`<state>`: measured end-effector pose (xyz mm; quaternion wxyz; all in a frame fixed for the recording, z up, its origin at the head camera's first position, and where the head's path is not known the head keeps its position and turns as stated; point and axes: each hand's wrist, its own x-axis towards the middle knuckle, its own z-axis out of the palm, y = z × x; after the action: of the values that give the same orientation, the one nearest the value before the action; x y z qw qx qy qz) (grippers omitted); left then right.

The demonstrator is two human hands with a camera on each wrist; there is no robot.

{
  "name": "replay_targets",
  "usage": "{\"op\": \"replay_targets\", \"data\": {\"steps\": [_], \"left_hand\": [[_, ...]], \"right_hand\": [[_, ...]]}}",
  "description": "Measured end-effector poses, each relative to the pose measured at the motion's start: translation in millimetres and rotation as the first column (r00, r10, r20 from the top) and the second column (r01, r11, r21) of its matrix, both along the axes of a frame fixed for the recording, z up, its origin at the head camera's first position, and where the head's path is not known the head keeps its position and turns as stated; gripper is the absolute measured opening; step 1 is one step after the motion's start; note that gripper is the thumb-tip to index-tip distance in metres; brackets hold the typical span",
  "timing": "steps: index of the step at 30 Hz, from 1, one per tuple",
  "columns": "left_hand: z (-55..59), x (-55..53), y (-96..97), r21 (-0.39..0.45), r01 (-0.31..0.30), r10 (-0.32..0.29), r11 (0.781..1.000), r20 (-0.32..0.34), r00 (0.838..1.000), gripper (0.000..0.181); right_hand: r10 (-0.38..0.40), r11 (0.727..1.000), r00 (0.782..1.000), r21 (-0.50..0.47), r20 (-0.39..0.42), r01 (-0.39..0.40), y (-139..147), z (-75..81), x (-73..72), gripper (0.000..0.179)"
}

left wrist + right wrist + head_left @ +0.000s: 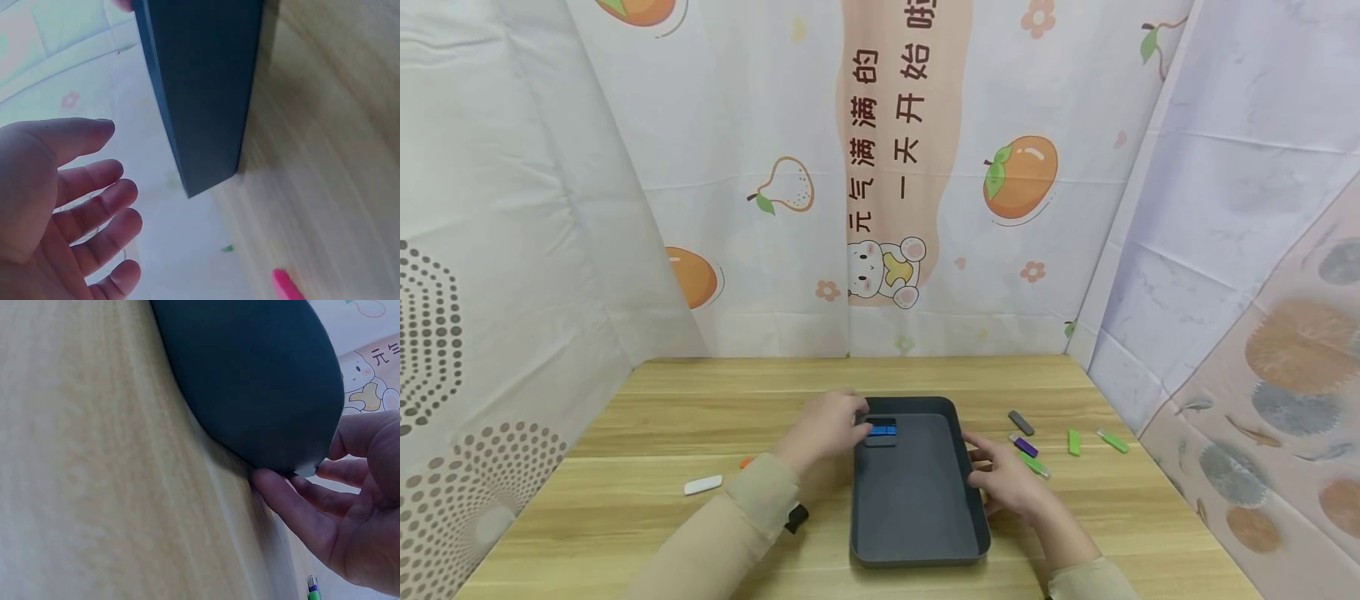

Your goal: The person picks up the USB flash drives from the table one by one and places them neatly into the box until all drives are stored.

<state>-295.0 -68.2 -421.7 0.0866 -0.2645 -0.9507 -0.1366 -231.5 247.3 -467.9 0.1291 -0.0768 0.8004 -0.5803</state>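
Note:
My left hand (833,425) is over the far left corner of a dark grey tray (917,500), fingertips beside a blue USB stick (882,430) lying in it. Dark sticks lie right against the blue one. Seen from the left wrist, the left hand (81,200) has its fingers spread loosely with nothing between them, next to the tray's outer wall (206,94). At the tray's right side, my right hand (1007,475) touches the outer wall. The right wrist view shows that hand's thumb (294,506) at the tray's lower edge, its fingers relaxed.
Right of the tray lie a grey stick (1021,422), a purple USB stick (1024,446) and several green ones, including one (1073,442) farther right. To the left are a white stick (703,485), an orange piece (746,462) and a black piece (797,518) beside the left sleeve.

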Motion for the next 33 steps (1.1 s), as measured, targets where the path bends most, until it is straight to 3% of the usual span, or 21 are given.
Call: {"op": "replay_targets", "data": {"steps": [6, 13, 22, 33], "left_hand": [[7.8, 1.8, -13.1, 0.038, -0.034, 0.034, 0.999, 0.004, 0.999, 0.034], [19.5, 9.2, -29.8, 0.034, -0.06, 0.061, 0.998, -0.045, 0.997, 0.038], [28.7, 16.0, -51.7, 0.051, -0.082, 0.082, 0.995, -0.013, 0.997, 0.052], [36.6, 25.6, -78.9, 0.005, -0.094, 0.094, 0.996, 0.029, 0.995, 0.075]], "right_hand": [[-0.007, 1.0, 1.0, 0.002, -0.001, 0.007, 0, 0.6, -0.1, 0.077], [-0.009, 1.0, 1.0, 0.0, -0.001, 0.009, 0, 0.6, -0.7, 0.077], [-0.004, 1.0, 1.0, 0.008, -0.009, 0.004, 1, -0.4, -0.5, 0.077], [-0.009, 1.0, 1.0, 0.018, -0.009, 0.009, 0, 0.7, 0.7, 0.077]]}}
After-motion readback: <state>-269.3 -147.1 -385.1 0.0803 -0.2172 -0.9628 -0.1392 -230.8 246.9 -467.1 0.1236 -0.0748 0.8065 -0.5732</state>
